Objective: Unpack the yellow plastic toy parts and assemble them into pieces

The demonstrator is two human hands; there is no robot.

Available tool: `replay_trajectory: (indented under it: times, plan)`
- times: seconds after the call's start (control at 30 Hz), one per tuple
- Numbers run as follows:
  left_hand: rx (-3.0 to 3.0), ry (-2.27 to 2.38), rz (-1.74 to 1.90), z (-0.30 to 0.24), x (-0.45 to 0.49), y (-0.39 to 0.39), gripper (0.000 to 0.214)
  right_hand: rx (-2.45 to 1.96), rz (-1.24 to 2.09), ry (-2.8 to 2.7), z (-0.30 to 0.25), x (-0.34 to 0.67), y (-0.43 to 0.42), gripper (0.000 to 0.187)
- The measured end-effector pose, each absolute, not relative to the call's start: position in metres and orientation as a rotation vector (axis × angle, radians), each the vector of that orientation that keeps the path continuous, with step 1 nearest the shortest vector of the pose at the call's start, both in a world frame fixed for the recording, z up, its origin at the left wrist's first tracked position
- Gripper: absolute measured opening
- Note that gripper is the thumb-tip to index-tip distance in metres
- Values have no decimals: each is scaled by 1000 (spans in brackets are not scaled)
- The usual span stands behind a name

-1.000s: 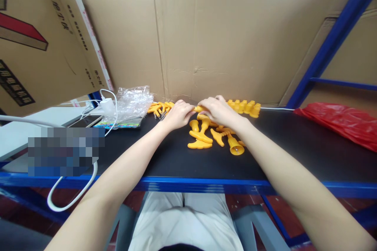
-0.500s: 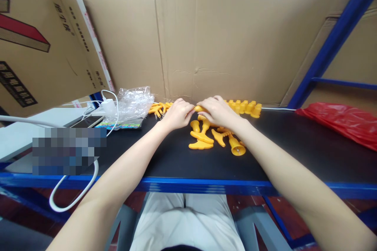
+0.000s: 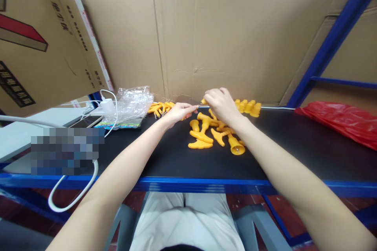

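Note:
My left hand is closed around a yellow corkscrew handle, mostly hidden by the fingers. A thin metal shaft points from it toward my right hand. My right hand is closed, its fingers bent around a yellow plastic piece of which only the end shows. Below the hands lies a loose pile of yellow corkscrew parts: T-shaped handles and bell-shaped sleeves. More yellow handles with metal spirals lie left of my left hand.
Upright yellow sleeves stand in a row at the back right. A clear plastic bag, a white charger with cable and a phone lie left. A red plastic bag is right. Cardboard walls the back.
My hands have moved apart, exposing the metal shaft between them. My right hand has risen and turned, with a yellow end now showing at its fingertips.

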State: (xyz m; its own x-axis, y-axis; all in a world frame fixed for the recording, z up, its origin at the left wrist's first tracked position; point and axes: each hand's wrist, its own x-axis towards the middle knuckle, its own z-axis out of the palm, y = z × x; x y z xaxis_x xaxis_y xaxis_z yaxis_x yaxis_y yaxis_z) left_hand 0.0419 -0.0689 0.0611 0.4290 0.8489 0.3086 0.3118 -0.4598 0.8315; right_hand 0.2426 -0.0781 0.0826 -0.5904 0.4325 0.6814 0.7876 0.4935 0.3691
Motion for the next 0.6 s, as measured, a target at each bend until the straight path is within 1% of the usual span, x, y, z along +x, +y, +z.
replay_trajectory:
  times: [0.07,0.13,0.23,0.3,0.37,0.47,0.6]
  plan:
    - [1903,986,975,58,35,-64,39,-1098,-876,-2137,84,258,-71,20]
    - [1882,1030,1056,54,28,-58,37,-1261,-786,-2017,84,279,-62,17]
    - [1925,1104,1254,47,18,-46,30,-1598,-620,-1818,78,315,-44,29]
    - [2038,1225,1416,44,13,-38,23,-1866,-442,-1723,70,338,-32,37]
    - [2130,1379,1511,42,11,-33,21,-2074,-245,-1656,61,355,-22,39]
    - [2117,1465,1496,38,10,-29,23,-2237,-92,-1588,49,372,-16,38]
    - [2206,1457,1436,29,11,-29,22,-2369,-57,-1437,39,383,-15,39]
